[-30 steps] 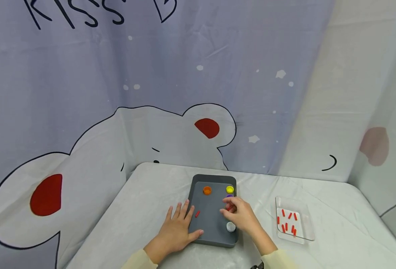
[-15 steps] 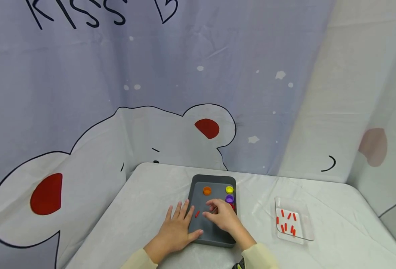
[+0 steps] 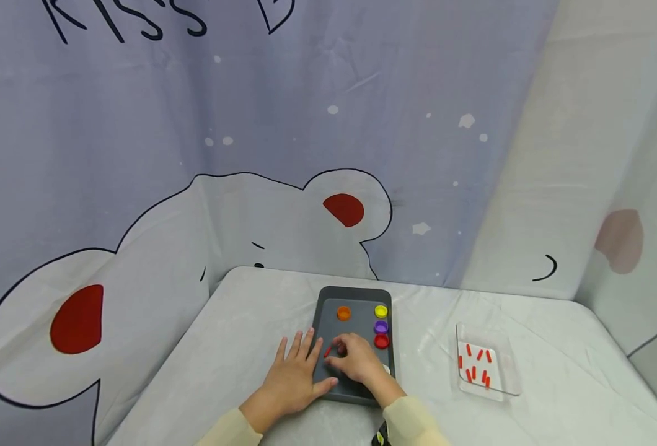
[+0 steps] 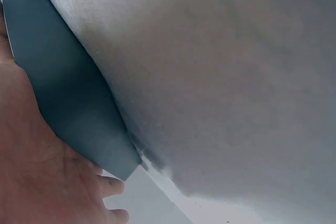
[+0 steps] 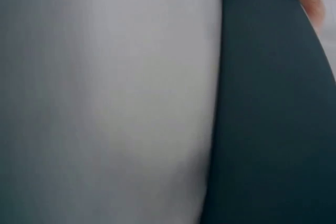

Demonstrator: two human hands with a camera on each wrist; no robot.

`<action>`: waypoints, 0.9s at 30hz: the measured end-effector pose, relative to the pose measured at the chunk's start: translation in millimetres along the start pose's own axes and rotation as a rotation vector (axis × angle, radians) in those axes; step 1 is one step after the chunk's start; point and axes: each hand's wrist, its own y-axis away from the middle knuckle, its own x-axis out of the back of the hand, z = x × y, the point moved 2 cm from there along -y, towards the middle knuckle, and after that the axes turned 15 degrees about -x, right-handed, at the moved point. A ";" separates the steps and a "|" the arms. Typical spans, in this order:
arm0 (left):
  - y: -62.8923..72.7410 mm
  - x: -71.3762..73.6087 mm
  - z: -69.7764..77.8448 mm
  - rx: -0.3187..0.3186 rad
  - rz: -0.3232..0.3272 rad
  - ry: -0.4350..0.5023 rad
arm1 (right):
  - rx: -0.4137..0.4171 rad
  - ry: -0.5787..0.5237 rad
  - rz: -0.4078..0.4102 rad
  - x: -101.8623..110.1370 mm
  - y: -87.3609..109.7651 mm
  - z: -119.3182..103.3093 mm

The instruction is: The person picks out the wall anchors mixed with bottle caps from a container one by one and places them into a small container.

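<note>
In the head view, my left hand (image 3: 291, 379) lies flat with fingers spread at the left edge of a grey tray (image 3: 328, 303). Over the tray, my right hand (image 3: 360, 359) has its thumb and index finger parted around a small red stick (image 3: 327, 351); contact cannot be made out. Along the tray's right side sit a yellow cap (image 3: 381, 311), a purple cap (image 3: 381, 327) and a red cap (image 3: 381, 341). A white cap (image 3: 387, 369) is mostly hidden behind my right hand. Toward the back left of the tray is an orange cap (image 3: 343, 313).
A clear plastic box (image 3: 504, 365) with several red sticks stands right of the tray on the white-covered table (image 3: 429, 347). A printed curtain (image 3: 284, 124) hangs behind the table. Both wrist views are largely blocked by dark and pale blurred surfaces.
My right hand has moved left from the caps on the tray's right side to the red stick, uncovering the purple and red caps. My left hand stays put.
</note>
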 end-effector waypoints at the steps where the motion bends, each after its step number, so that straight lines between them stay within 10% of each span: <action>1: -0.3 -0.5 -0.2 -0.002 0.006 -0.003 | -0.009 0.015 0.011 -1.2 -0.4 -0.3; 27: 2.7 8.1 6.0 -0.005 0.015 -0.028 | -0.106 0.145 0.172 -13.6 0.7 -14.1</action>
